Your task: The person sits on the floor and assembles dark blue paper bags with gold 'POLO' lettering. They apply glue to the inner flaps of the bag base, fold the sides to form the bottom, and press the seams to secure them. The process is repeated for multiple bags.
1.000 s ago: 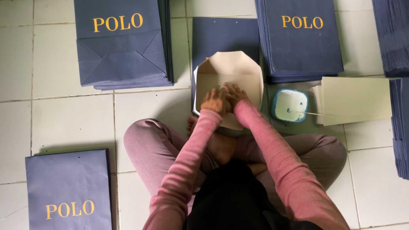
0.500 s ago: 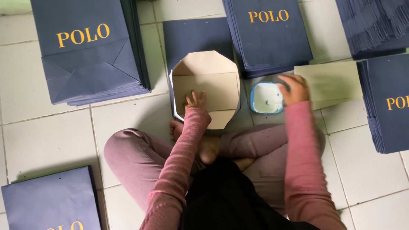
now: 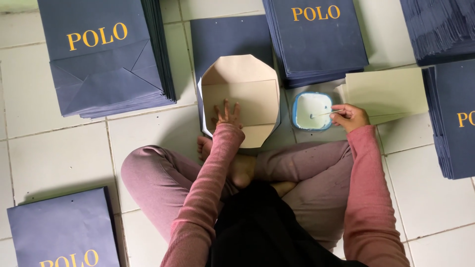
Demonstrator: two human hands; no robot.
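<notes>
— Where were the hands at that moment?

— The left hand [image 3: 227, 114] lay flat, fingers spread wide, pressing on the pale card insert [image 3: 241, 101] at the bottom of an opened navy paper bag [image 3: 232, 37], which stood on the tiled floor [image 3: 64, 158] just ahead of the crossed legs. The right hand [image 3: 352, 117] was pinched narrow around a thin stick [image 3: 324, 113], whose tip rested in a small round blue-rimmed tub of white paste [image 3: 310, 111].

— And the tub, where was it?

— Just to the right of the opened bag, touching a stack of cream card sheets [image 3: 386, 94] (the hand overlapped their near edge).

— Anything else around?

— Stacks of flat navy bags: one far left [image 3: 104, 59], one top centre [image 3: 316, 39], more at the right edge [image 3: 452, 113], and a pile at the lower left [image 3: 62, 230].
</notes>
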